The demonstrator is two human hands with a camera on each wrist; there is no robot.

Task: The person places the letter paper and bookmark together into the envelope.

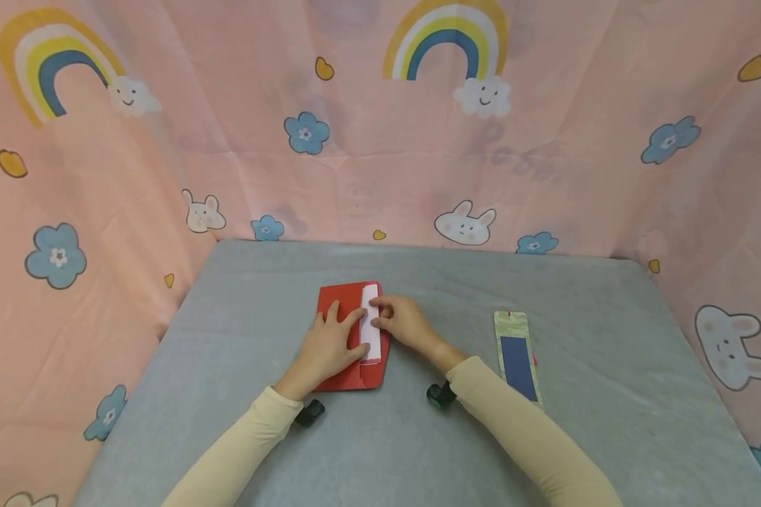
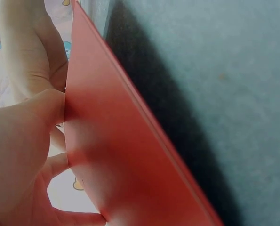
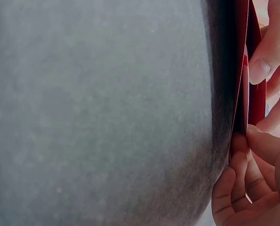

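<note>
A red paper envelope [image 1: 342,381] lies on the table in the head view, its right side a flap. Along that side runs a narrow white paper strip [image 1: 370,339] with a pink-red lower end. My left hand [image 1: 328,346] rests with spread fingers on the envelope, its thumb and index fingertip touching the strip's left edge. My right hand [image 1: 407,323] pinches the strip's right edge; in the right wrist view its thumb and curled fingers [image 3: 224,188] meet at the paper. In the left wrist view the envelope [image 2: 107,141] hides part of both hands.
To the right lies a green packet [image 1: 511,322] with a dark blue panel, and a bit of pink shows at its side. A grey cloth [image 1: 260,282] covers the table. A pink patterned curtain [image 1: 368,176] hangs behind and at both sides.
</note>
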